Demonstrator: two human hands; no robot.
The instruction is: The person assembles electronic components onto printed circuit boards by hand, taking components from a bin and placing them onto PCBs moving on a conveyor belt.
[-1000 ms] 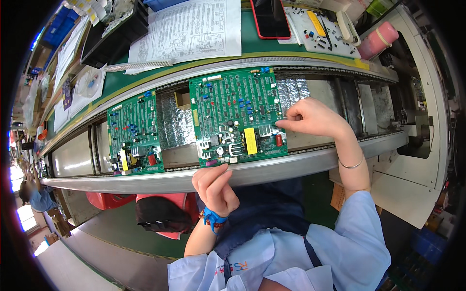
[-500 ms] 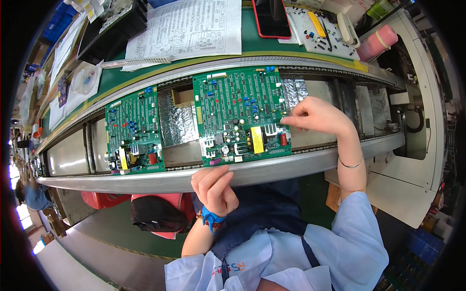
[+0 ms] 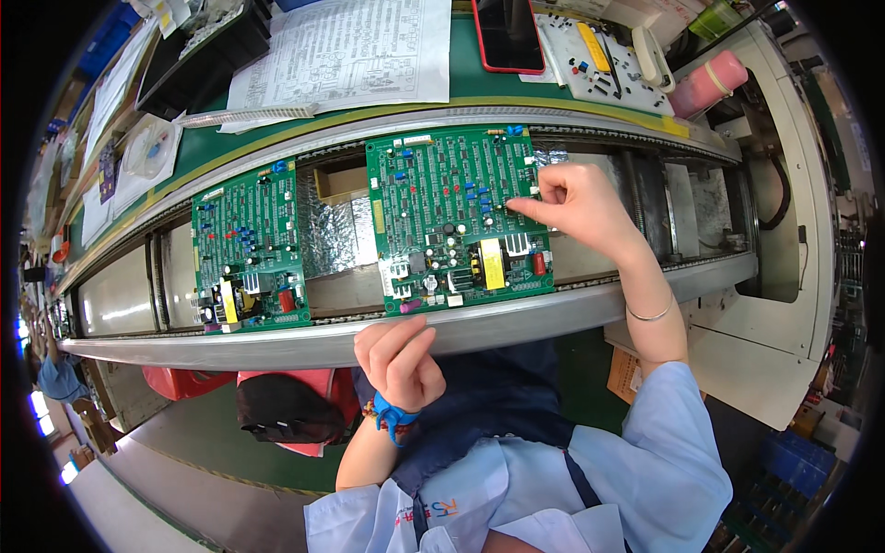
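Note:
Two green circuit boards lie on the rails of a conveyor. The nearer-to-centre circuit board (image 3: 442, 203) carries a yellow transformer (image 3: 492, 264), silver heat sinks and small blue and red parts. Over its right edge is my right hand (image 3: 585, 210), fingers curled and one digit reaching among the parts. It is closed; whatever its fingertips hold is too small to make out. My left hand (image 3: 403, 366), curled closed with nothing visible in it, rests at the near metal rail (image 3: 323, 339), just below that board. The second circuit board (image 3: 249, 244) sits further left.
Beyond the conveyor are a printed diagram sheet (image 3: 369, 55), a red-edged phone (image 3: 509, 35), a white tray (image 3: 572, 69) of small parts with a yellow cutter, and a pink bottle (image 3: 708, 83). A black bin (image 3: 203, 64) stands far left. White machinery (image 3: 784, 341) borders the right.
My right hand has moved up and left, its fingertips going from the board's right edge to further over its parts. My left hand stays at the rail.

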